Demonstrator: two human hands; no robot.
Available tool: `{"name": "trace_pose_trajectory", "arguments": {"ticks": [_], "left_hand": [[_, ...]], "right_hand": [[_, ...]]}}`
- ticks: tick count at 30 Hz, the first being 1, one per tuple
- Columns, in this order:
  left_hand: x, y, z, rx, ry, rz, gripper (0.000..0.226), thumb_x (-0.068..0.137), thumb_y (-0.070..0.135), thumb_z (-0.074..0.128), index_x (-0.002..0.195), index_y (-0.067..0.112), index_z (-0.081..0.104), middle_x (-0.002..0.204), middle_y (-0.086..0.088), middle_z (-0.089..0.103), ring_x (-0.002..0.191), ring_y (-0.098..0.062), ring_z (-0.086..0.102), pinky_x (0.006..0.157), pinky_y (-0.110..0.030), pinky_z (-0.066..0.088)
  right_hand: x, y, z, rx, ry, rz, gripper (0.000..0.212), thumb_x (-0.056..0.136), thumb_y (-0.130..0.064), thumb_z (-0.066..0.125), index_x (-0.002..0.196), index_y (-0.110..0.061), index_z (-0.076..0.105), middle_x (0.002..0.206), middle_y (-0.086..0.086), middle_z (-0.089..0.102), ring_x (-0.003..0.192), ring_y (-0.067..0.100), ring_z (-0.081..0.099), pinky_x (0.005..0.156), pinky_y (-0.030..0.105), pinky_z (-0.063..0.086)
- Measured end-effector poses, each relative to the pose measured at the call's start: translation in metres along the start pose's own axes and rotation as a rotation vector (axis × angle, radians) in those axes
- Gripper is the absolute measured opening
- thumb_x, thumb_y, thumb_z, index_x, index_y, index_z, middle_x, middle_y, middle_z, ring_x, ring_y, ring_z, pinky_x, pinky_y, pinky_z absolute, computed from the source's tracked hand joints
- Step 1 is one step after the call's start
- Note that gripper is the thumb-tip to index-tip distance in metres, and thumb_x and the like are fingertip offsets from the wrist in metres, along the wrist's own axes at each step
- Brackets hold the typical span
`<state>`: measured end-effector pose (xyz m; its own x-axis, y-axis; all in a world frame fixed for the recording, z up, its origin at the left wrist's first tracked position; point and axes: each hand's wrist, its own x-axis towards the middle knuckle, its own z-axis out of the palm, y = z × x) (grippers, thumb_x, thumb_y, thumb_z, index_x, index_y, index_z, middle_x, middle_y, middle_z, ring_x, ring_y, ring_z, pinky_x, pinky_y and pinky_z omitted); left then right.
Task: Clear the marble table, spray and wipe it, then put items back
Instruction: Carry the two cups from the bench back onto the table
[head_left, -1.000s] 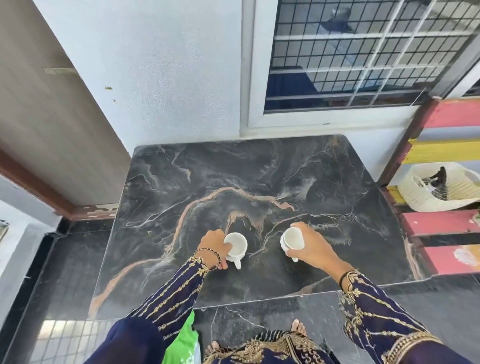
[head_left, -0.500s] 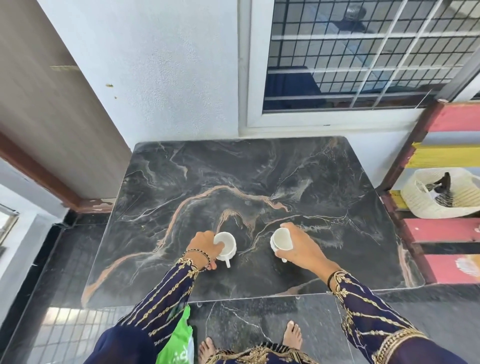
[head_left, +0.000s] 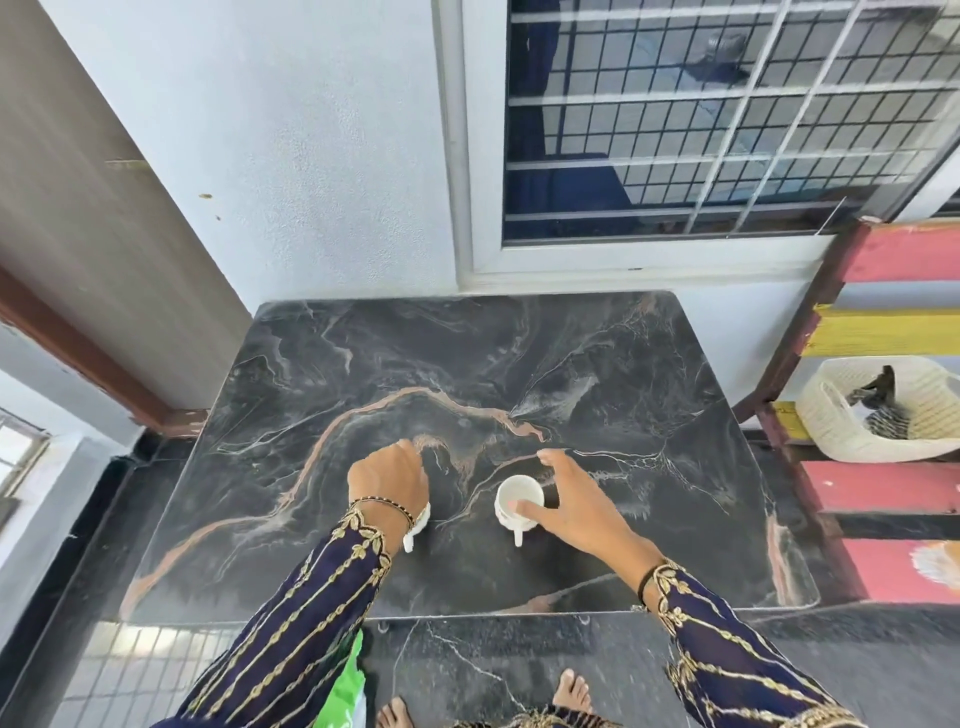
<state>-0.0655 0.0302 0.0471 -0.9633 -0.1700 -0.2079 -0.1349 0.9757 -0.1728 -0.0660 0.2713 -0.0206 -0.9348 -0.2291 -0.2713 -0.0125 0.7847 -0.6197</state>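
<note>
Two white cups sit on the black marble table (head_left: 623, 364), both in the near-centre part, side by side w/ a gap between them.

Left hand (head_left: 387, 486) is over the left cup (head_left: 422, 519), back of hand up, fingers bent down twd the tabletop. Cup is mostly hidden under the wrist, only a bit of its side & its handle poke out on the near side, so can't tell if the hand actually has hold of it.

Right hand (head_left: 571, 506) is spread loosely round the right cup (head_left: 519, 499), which stands upright, handle pointing twd the person. Thumb is at the near rim, index arched past the far side; no real clasp.

Off to the right, a cream basket (head_left: 831, 410) sits on a red & yellow rack (head_left: 883, 332). Barred window (head_left: 675, 130) is behind the table.
</note>
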Motion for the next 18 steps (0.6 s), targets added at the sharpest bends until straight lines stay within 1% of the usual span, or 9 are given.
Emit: {"name": "trace_pose_trajectory", "arguments": {"ticks": [2,7,10,13,18], "left_hand": [[0.000,0.022,-0.011,-0.024,0.057,0.039,0.027,0.097,0.033,0.041,0.112,0.014,0.055,0.110,-0.004,0.068,0.104,-0.025,0.066,0.079,-0.031,0.049],[0.001,0.083,-0.030,-0.094,0.150,0.169,0.031,0.097,0.037,0.038,0.109,0.014,0.056,0.109,-0.008,0.068,0.102,-0.032,0.065,0.078,-0.036,0.047],[0.001,0.115,-0.035,-0.139,0.170,0.238,0.034,0.096,0.040,0.037,0.110,0.016,0.057,0.110,-0.007,0.068,0.102,-0.033,0.066,0.077,-0.036,0.047],[0.005,0.137,-0.039,-0.218,0.176,0.288,0.032,0.095,0.039,0.038,0.104,0.018,0.061,0.109,-0.003,0.068,0.100,-0.031,0.066,0.078,-0.037,0.048],[0.019,0.174,-0.055,-0.272,0.166,0.426,0.031,0.093,0.042,0.041,0.100,0.020,0.061,0.107,-0.002,0.068,0.098,-0.030,0.066,0.077,-0.037,0.049]], "right_hand": [[-0.001,0.007,-0.012,0.024,0.027,-0.033,0.078,0.087,-0.053,0.069,0.149,-0.022,0.032,0.154,-0.003,0.042,0.137,0.019,0.045,0.110,0.044,0.044],[-0.004,0.024,-0.046,0.079,0.088,-0.063,0.069,0.088,-0.056,0.068,0.143,-0.026,0.039,0.149,-0.005,0.047,0.129,0.016,0.053,0.103,0.044,0.051],[-0.010,0.037,-0.065,0.132,0.141,-0.046,0.063,0.089,-0.053,0.068,0.140,-0.026,0.042,0.147,-0.005,0.049,0.124,0.013,0.056,0.100,0.041,0.053],[-0.014,0.046,-0.081,0.142,0.187,-0.031,0.059,0.090,-0.052,0.068,0.138,-0.027,0.045,0.145,-0.008,0.051,0.120,0.009,0.058,0.094,0.034,0.056],[-0.023,0.061,-0.114,0.166,0.282,0.039,0.054,0.092,-0.049,0.068,0.137,-0.025,0.048,0.140,-0.009,0.056,0.112,0.009,0.063,0.094,0.038,0.057]]}}
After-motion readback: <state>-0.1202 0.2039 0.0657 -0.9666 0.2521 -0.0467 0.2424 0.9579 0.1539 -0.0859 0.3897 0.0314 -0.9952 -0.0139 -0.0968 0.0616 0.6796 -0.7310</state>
